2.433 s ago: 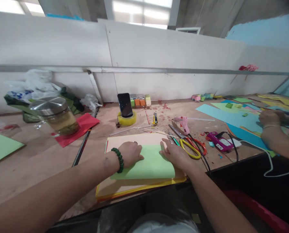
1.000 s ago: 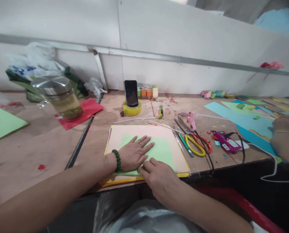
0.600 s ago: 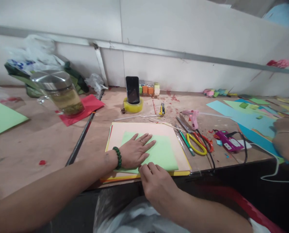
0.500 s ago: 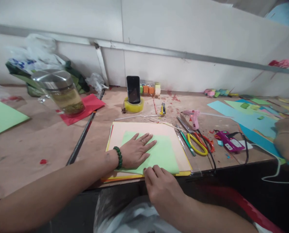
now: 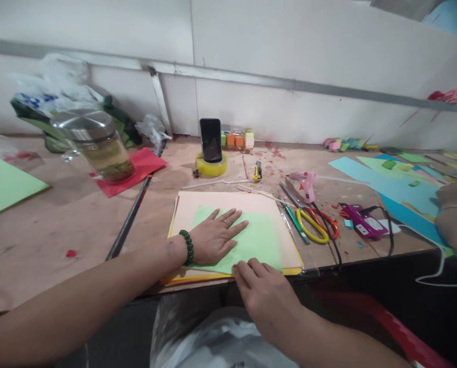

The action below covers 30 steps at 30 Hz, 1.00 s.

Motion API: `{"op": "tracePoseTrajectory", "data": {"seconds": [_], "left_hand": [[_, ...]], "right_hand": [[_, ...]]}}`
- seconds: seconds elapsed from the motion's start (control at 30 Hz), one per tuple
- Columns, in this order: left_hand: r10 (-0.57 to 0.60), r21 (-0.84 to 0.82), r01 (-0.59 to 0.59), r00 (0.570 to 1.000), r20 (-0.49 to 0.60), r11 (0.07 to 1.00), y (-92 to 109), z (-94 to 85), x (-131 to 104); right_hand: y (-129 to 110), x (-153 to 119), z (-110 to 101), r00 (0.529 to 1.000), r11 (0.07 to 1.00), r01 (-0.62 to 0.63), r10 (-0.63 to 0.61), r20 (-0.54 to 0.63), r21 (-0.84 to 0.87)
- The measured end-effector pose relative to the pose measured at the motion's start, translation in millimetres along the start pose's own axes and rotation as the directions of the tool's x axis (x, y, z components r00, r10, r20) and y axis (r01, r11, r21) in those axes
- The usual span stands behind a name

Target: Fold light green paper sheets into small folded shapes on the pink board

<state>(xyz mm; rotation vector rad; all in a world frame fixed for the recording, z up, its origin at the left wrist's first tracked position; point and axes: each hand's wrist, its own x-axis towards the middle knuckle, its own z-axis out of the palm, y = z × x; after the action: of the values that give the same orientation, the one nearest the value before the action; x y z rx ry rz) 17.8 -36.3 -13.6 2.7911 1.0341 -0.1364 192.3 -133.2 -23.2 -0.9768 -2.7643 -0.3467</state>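
A light green sheet of paper [image 5: 259, 237] lies on a stack of coloured paper whose top sheet [image 5: 232, 199] is pale peach, with yellow sheets showing at its near edge. My left hand [image 5: 215, 237] rests flat on the green paper, fingers spread, a green bead bracelet [image 5: 189, 247] round the wrist. With fingers curled together, my right hand [image 5: 265, 289] grips the near edge of the green paper, right of the left hand. Its fingertips are partly hidden. Just right of the stack lie a green pen-like tool [image 5: 296, 225] and scissors with yellow and orange handles [image 5: 312, 227].
A pink glue gun [image 5: 307, 185], a purple corded device [image 5: 362, 223] and a yellow cutter [image 5: 258, 170] lie on the table. A phone [image 5: 210, 140] leans on a yellow tape roll [image 5: 212, 166]. A glass jug [image 5: 106, 153] stands left. Another person's hand [image 5: 456, 214] is at right.
My right hand has slid slightly to the right along the near edge of the green paper. My left hand stays flat in place.
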Motion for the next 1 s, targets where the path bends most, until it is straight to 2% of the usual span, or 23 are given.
{"op": "tracePoseTrajectory", "data": {"seconds": [0.17, 0.27, 0.4, 0.53, 0.63, 0.83, 1.0], "left_hand": [[-0.007, -0.016, 0.008, 1.000, 0.010, 1.000, 1, -0.6, 0], [-0.012, -0.027, 0.012, 1.000, 0.002, 1.000, 0, 0.3, 0], [-0.048, -0.082, 0.045, 0.998, -0.035, 0.996, -4, -0.8, -1], [-0.114, -0.105, 0.098, 0.981, -0.160, 0.990, -10, -3.7, -7], [-0.107, -0.055, 0.098, 0.971, -0.213, 0.994, -7, -5.8, -14], [-0.023, 0.056, 0.040, 0.963, -0.270, 0.998, 24, -5.4, -36], [-0.062, 0.052, 0.075, 0.972, -0.227, 0.996, 45, 10.9, -55]], "right_hand": [[13, -24, -4, 0.988, 0.996, -0.092, 0.093, -0.120, 0.016], [18, -21, -8, 0.962, 0.990, -0.126, 0.136, -0.236, 0.059], [23, -10, -8, 0.927, 0.993, -0.084, 0.108, -0.358, 0.083], [29, -5, -2, 0.940, 0.990, -0.043, 0.085, -0.329, 0.134], [33, -4, 2, 0.944, 0.988, -0.027, 0.075, -0.322, 0.151], [32, 1, 11, 0.924, 0.986, -0.057, 0.112, -0.365, 0.156], [28, -2, 11, 0.951, 0.974, -0.095, 0.149, -0.270, 0.204]]}}
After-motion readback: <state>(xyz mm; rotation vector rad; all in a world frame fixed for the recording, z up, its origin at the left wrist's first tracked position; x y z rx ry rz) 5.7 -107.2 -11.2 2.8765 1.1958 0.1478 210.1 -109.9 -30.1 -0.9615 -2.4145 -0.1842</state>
